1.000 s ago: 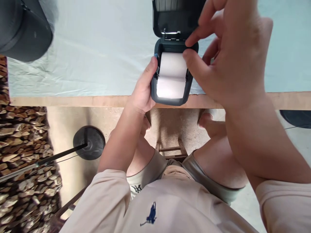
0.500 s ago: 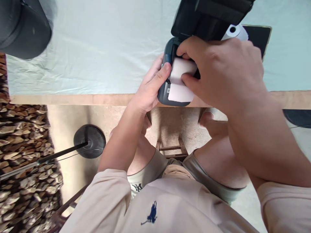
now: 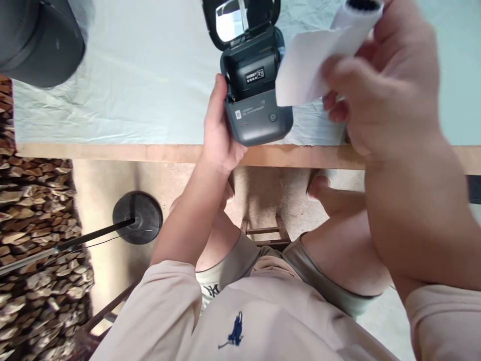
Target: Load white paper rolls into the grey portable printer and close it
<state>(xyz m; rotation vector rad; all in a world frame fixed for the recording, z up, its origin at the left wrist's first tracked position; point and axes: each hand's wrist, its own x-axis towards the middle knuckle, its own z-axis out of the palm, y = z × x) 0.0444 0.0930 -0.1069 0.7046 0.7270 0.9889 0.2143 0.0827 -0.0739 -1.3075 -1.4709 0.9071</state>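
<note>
My left hand (image 3: 221, 128) grips a small dark label printer (image 3: 259, 118) from its left side, thumb along the edge. The printer's lid (image 3: 240, 20) is swung up, and its paper bay (image 3: 251, 70) is bare, with a printed sticker inside. To the right of the printer, my right hand (image 3: 387, 85) holds a white paper roll (image 3: 355, 22) whose loose end hangs towards the printer. The right fingers are closed round the roll and partly blurred.
A pale cloth (image 3: 150, 75) covers the table, with a wooden front edge (image 3: 150, 152). A dark grey rounded object (image 3: 41, 45) stands at the upper left. Below are a round black stand base (image 3: 138, 217), stacked firewood (image 3: 41, 240) and a wooden stool rung (image 3: 263, 230).
My right hand has lifted the paper roll out of the printer and moved right with it. The printer has shifted left and turned in my left hand, its bay now showing.
</note>
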